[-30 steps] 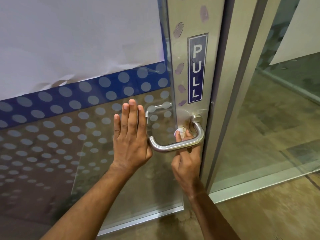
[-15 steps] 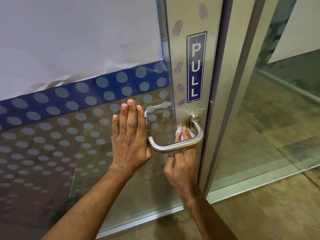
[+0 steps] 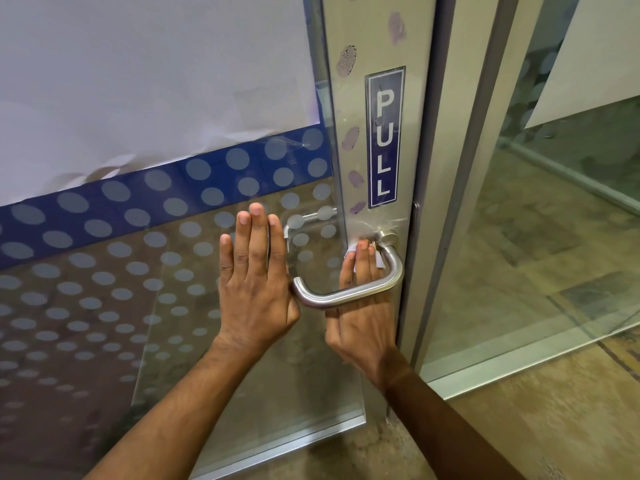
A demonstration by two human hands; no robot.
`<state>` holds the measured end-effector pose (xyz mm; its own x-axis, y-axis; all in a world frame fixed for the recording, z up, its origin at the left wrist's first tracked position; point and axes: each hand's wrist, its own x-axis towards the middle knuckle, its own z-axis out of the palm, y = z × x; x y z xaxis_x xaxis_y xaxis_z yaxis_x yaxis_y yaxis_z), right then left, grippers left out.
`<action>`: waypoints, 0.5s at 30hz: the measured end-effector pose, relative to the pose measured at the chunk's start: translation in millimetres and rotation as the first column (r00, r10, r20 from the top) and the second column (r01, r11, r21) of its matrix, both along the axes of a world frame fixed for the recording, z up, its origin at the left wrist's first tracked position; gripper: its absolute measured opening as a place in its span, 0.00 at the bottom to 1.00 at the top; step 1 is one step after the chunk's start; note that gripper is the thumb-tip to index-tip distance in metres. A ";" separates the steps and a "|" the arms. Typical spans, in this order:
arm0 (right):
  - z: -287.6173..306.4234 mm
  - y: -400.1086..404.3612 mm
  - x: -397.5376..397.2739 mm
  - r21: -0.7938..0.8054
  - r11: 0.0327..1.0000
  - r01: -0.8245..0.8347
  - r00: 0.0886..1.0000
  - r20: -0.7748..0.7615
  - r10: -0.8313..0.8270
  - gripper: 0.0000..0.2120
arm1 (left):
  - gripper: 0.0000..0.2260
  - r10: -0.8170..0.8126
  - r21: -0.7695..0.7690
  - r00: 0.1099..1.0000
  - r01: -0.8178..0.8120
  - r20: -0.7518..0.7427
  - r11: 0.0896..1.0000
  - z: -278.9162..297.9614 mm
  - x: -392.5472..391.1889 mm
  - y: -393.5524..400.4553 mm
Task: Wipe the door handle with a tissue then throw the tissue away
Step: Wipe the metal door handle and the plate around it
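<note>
I am in the wiping step: my right hand [image 3: 360, 327] presses the tissue [image 3: 377, 259] behind the door handle [image 3: 346, 296], right of centre. My left hand [image 3: 254, 289] lies flat, released, on the glass [image 3: 173, 306]. Next I should rub along the bar.

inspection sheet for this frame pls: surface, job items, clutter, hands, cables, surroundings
Surface: glass door with frosted dots, metal stile.
Job's things: door handle, steel, bent lever; white tissue pressed against the stile near the handle's base. No bin seen.
Clutter: smudge marks on the stile beside the PULL sign.
Hands: left hand flat on the glass; right hand behind the handle, fingers on the tissue.
Cables: nothing seen.
Surroundings: glass side panel, concrete floor.
</note>
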<state>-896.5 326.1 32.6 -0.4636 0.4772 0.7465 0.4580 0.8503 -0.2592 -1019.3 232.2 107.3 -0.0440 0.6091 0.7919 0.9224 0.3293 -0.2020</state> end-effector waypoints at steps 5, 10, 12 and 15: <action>4.6 -2.3 -0.7 0.071 0.992 0.105 0.993 0.039 -0.108 0.39 | 0.28 -0.003 0.002 1.000 0.003 0.004 1.000 0.4 0.6 -0.4; -5.1 -8.0 -2.3 0.048 0.980 0.191 0.980 0.049 -0.193 0.34 | 0.33 0.009 -0.008 1.000 -0.009 0.001 1.000 0.8 -0.5 -1.6; -13.9 -9.2 1.3 0.043 0.991 0.127 0.992 0.011 -0.128 0.32 | 0.35 0.012 -0.017 1.000 -0.012 0.008 1.000 1.2 0.2 -2.1; -22.4 -5.8 7.8 0.022 0.998 0.055 0.990 -0.129 -0.052 0.31 | 0.32 0.019 -0.024 1.000 -0.019 0.014 1.000 2.1 1.3 -1.6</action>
<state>-888.7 320.3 10.1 -0.3373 0.4788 0.8105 0.4675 0.8325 -0.2973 -1018.1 230.6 109.4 -0.0665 0.6266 0.7765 0.9188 0.3420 -0.1973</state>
